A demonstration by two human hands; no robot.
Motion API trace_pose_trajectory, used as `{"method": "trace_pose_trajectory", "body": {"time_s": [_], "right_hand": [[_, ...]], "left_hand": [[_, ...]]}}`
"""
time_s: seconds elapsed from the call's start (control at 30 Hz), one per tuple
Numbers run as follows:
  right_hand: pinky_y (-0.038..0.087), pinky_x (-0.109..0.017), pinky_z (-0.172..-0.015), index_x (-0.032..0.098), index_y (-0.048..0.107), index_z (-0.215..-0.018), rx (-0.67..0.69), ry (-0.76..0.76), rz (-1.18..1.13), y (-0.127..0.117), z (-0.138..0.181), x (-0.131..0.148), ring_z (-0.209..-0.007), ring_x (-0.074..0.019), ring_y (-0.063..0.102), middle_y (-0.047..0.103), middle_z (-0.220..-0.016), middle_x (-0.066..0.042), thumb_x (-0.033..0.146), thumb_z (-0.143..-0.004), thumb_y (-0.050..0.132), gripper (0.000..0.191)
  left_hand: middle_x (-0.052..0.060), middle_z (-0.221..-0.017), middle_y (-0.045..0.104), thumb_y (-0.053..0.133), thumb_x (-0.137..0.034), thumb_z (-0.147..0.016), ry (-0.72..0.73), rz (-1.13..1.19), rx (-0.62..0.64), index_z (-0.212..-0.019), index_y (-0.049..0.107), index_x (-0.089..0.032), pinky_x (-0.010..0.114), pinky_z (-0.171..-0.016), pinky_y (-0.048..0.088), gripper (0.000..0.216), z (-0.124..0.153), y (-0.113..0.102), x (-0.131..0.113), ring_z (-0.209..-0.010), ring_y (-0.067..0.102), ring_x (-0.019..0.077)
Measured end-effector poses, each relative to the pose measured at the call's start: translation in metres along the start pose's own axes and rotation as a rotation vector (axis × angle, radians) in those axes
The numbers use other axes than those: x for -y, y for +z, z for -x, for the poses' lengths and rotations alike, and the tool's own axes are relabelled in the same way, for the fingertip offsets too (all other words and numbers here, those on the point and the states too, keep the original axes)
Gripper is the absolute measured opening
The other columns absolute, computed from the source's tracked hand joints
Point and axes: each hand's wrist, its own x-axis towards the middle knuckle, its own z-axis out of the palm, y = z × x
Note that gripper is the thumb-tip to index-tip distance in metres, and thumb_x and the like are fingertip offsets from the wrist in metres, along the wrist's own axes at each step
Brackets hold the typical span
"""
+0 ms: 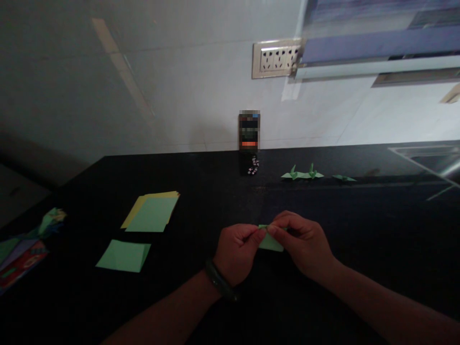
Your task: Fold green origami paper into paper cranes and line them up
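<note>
A small piece of green paper point(271, 243) is pinched between both hands above the black countertop. My left hand point(240, 250), with a dark bangle on its wrist, grips the paper's left upper edge between thumb and finger. My right hand point(304, 243) pinches the same upper edge, the two thumbs almost meeting. The fingers cover part of the paper, so its exact folds are hidden. To the left lies a loose green sheet point(124, 256), below a stack of green and yellow paper point(151, 214).
Folded green paper cranes point(302, 175) and a flat green folded piece point(344, 178) rest near the wall. A phone point(249, 132) leans upright there, a beaded strand point(253, 166) before it. Far left are a colourful packet point(25, 263) and crumpled paper point(50, 221). A sink edge point(424, 165) shows right.
</note>
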Motion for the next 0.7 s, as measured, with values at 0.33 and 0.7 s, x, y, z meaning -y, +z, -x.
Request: {"method": "trace_pose_trajectory", "body": {"time_s": [0.33,0.7], "right_hand": [[0.042,-0.024,-0.052,0.019,0.061,-0.062,-0.043,0.06,-0.002,-0.0049,-0.0022,-0.0044,-0.057,-0.0113,0.052,0.058,-0.064,0.0,0.027,-0.074,0.06,0.015],[0.042,-0.024,-0.052,0.019,0.061,-0.062,-0.05,0.033,0.035,-0.0045,-0.0024,-0.0039,-0.058,-0.0119,0.053,0.058,-0.064,0.0,0.026,-0.074,0.059,0.014]], "left_hand": [[0.0,-0.059,0.056,0.049,-0.042,-0.079,-0.09,0.008,0.078,-0.072,0.065,-0.014,0.022,-0.048,0.032,0.032,0.0007,0.0027,0.0036,-0.052,0.044,0.0104],[0.001,-0.057,0.061,0.05,-0.036,-0.078,-0.096,-0.144,0.068,-0.064,0.064,-0.015,0.024,-0.051,0.035,0.029,-0.0018,-0.0004,0.0024,-0.052,0.051,0.0124]]}}
